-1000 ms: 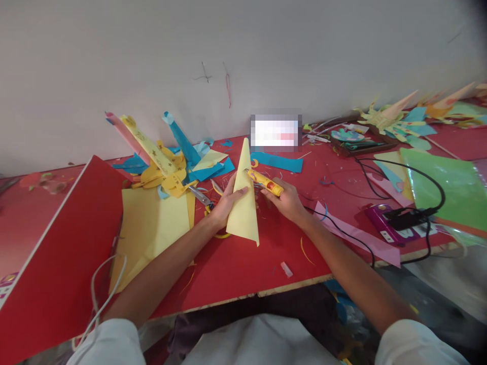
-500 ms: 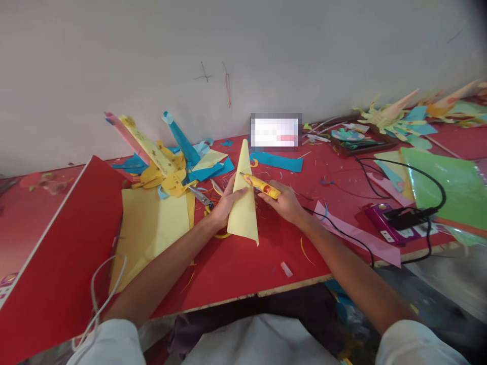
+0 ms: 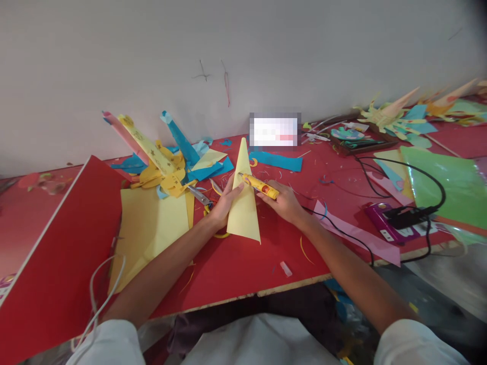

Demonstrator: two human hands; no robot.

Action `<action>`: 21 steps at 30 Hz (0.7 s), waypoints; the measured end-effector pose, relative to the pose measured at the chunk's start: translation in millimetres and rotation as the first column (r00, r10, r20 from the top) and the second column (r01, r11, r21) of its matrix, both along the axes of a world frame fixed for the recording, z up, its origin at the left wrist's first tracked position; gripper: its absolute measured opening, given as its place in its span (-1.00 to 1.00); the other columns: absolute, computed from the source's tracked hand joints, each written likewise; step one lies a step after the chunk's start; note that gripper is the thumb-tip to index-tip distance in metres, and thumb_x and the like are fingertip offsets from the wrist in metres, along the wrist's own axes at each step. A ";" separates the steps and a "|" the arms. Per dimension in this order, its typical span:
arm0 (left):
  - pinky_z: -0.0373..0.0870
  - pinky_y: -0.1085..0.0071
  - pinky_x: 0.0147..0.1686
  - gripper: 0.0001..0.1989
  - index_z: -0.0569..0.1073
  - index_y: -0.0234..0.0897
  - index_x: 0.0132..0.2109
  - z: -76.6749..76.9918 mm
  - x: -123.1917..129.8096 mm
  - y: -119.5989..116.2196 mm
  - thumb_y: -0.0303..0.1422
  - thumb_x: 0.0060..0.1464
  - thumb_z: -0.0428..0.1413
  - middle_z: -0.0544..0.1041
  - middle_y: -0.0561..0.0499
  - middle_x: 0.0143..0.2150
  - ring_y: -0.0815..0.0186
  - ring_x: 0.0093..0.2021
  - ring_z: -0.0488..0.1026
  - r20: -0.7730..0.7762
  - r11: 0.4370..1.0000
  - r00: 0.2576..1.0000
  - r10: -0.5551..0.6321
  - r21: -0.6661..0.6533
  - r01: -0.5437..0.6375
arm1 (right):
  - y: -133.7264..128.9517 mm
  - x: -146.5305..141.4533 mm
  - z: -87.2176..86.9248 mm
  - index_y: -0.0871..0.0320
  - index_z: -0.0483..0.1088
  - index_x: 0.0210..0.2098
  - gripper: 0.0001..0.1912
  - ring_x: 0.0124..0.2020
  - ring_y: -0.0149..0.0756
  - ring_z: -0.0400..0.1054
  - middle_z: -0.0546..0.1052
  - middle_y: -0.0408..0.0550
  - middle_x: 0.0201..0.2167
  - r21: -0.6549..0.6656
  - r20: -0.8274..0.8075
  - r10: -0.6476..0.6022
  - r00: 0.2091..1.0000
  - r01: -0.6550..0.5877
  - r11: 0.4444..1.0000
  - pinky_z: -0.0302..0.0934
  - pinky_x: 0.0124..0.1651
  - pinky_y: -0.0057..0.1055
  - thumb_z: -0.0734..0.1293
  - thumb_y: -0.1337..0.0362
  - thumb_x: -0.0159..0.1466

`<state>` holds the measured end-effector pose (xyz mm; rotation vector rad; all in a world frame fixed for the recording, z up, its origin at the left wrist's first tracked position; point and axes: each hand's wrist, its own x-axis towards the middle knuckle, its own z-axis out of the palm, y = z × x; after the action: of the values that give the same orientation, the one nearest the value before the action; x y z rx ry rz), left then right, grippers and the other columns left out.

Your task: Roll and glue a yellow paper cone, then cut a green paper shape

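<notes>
One paper cone point(image 3: 245, 210) pinched in your left hand point(image 3: 225, 204), prob to steady it against the glue gun point(image 3: 262, 187) your right hand point(image 3: 284, 203) grips.

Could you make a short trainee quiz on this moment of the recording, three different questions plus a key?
1. Multiple choice: what is holding the pale yellow paper cone?
a) the right hand
b) the left hand
c) neither hand
2. True or false: the right hand is empty.
3. Fill in: the paper strip on the red table, just in front of the pixelated rectangle, is coloured ____.

Key:
1. b
2. False; it holds a yellow tool, whose tip is at the cone.
3. blue
</notes>
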<state>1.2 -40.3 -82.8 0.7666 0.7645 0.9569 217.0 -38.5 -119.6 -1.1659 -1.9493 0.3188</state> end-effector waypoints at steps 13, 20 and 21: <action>0.68 0.14 -0.15 -0.17 0.15 0.02 0.53 1.9 0.3 2.9 -0.13 0.22 0.28 0.69 -0.06 0.00 0.10 -0.18 0.69 0.110 0.999 0.994 0.001 -0.044 0.004 | 3.4 1.5 1.3 0.03 0.34 -0.29 -0.50 -0.39 -0.14 0.45 0.50 -0.04 -0.41 0.035 -0.021 -0.070 0.997 0.070 0.997 0.26 -0.33 -0.26 0.19 -0.26 0.48; 0.68 0.23 -0.18 -0.15 0.13 0.09 0.54 3.6 1.4 1.9 -0.12 0.22 0.30 0.67 -0.02 0.04 0.19 -0.23 0.66 0.091 1.000 0.996 0.021 0.003 -0.021 | 1.1 -0.3 7.0 0.03 0.36 -0.27 -0.50 -0.37 -0.16 0.47 0.52 -0.05 -0.39 -0.001 -0.056 -0.026 0.998 0.026 1.000 0.33 -0.29 -0.27 0.20 -0.25 0.47; 0.68 0.22 -0.16 -0.14 0.13 0.10 0.54 3.9 1.4 1.7 -0.12 0.21 0.31 0.66 -0.02 0.05 0.21 -0.24 0.65 0.090 1.000 0.996 0.019 0.009 -0.019 | 0.6 -0.5 7.6 0.03 0.37 -0.25 -0.51 -0.36 -0.16 0.48 0.53 -0.04 -0.37 -0.004 -0.063 -0.014 0.998 0.014 1.000 0.34 -0.28 -0.27 0.21 -0.25 0.47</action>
<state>2.6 -38.6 -79.0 0.7208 0.6897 1.0065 216.5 -37.8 -112.0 -1.1578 -1.8859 0.3478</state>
